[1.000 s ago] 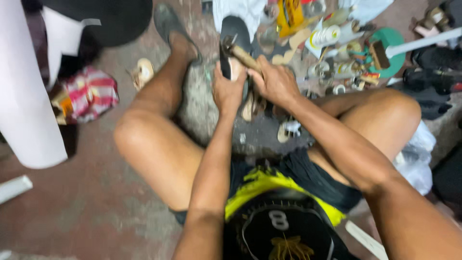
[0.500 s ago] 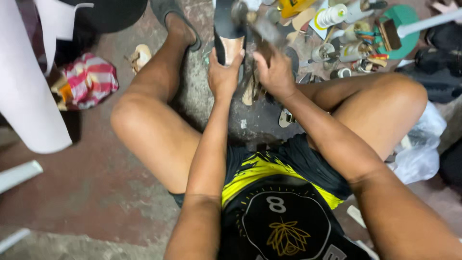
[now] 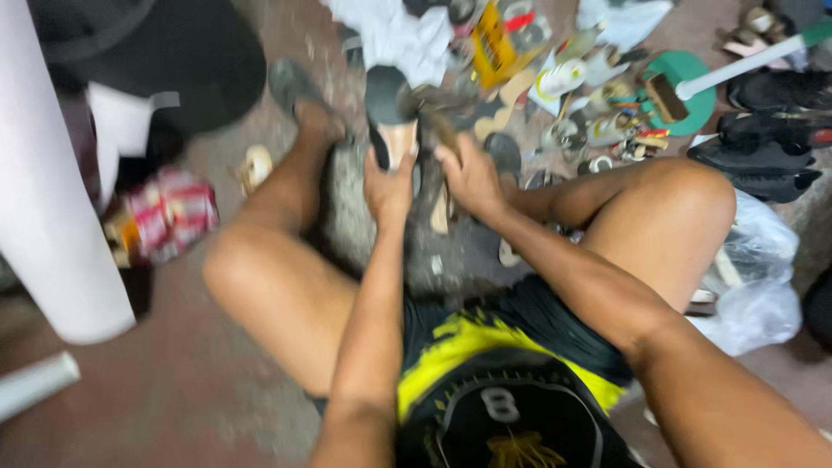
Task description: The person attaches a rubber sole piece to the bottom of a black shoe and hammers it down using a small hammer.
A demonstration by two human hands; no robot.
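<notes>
Light is moderate and even, seemingly from overhead, bright enough on the bare thighs and forearms to give a soft sheen, while the floor (image 3: pixel 130 407) at lower left stays dull and reddish-dim. Motion blur smears almost everything: the left hand (image 3: pixel 387 186) and right hand (image 3: pixel 468 178) are soft-edged, the shoe (image 3: pixel 392 117) they hold is streaked, and the clutter of small items (image 3: pixel 572 95) beyond it melts into coloured patches. The white post (image 3: pixel 52 199) at the left edge is nearly washed out and bends slightly outward, and dark shadow pools under the legs and at the upper left corner.
</notes>
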